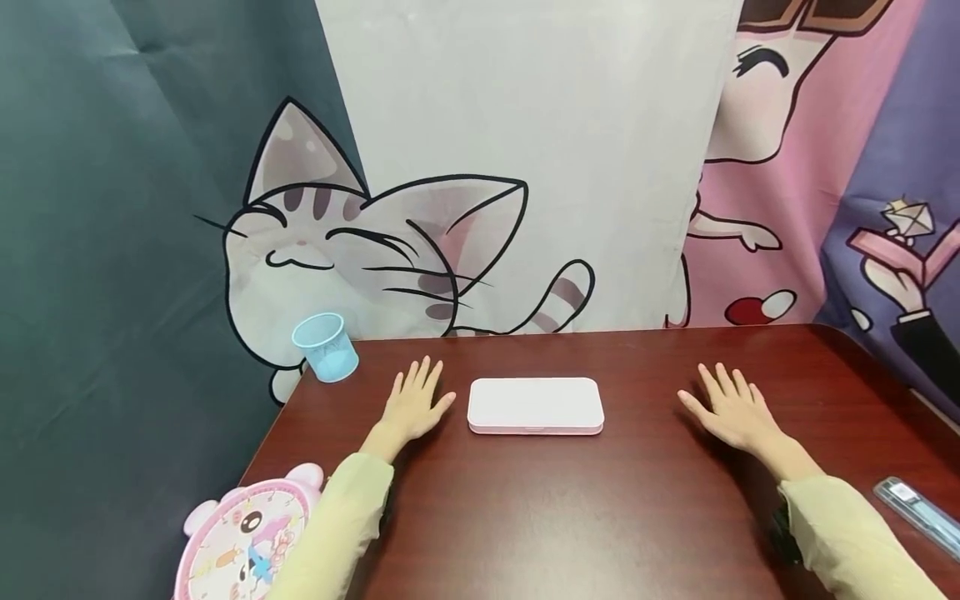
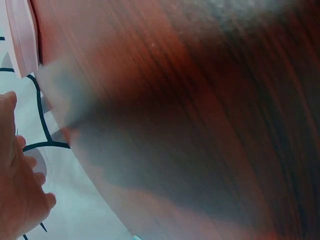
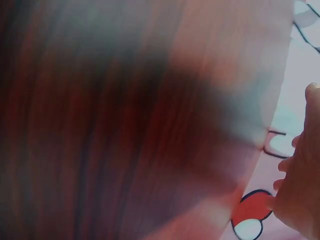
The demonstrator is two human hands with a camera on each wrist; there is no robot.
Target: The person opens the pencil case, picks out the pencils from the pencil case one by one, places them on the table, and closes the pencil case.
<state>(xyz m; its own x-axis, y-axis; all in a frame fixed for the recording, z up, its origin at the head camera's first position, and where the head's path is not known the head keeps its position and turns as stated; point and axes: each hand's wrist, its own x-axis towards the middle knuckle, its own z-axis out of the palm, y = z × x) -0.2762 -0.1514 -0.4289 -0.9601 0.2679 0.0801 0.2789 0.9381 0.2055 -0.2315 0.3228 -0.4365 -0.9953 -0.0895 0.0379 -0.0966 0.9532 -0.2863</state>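
Observation:
In the head view a white flat case (image 1: 536, 406) with a pink lower edge lies closed on the brown table (image 1: 570, 517). To its left my left hand (image 1: 410, 408) is held palm down with fingers spread, apart from the case. Well to the right of the case is my right hand (image 1: 731, 412), also palm down with spread fingers and holding nothing. The left wrist view catches the left hand (image 2: 25, 185) at its edge, and a corner of the case (image 2: 22, 40) above it. At the edge of the right wrist view the right hand (image 3: 300, 175) appears.
A light blue cup-shaped bin (image 1: 326, 348) stands at the table's back left corner. Partly behind the left sleeve is a pink animal-shaped clock (image 1: 243, 542). Near the right edge lies a slim clear package (image 1: 918, 512). A cartoon-printed curtain (image 1: 555, 125) hangs behind the table.

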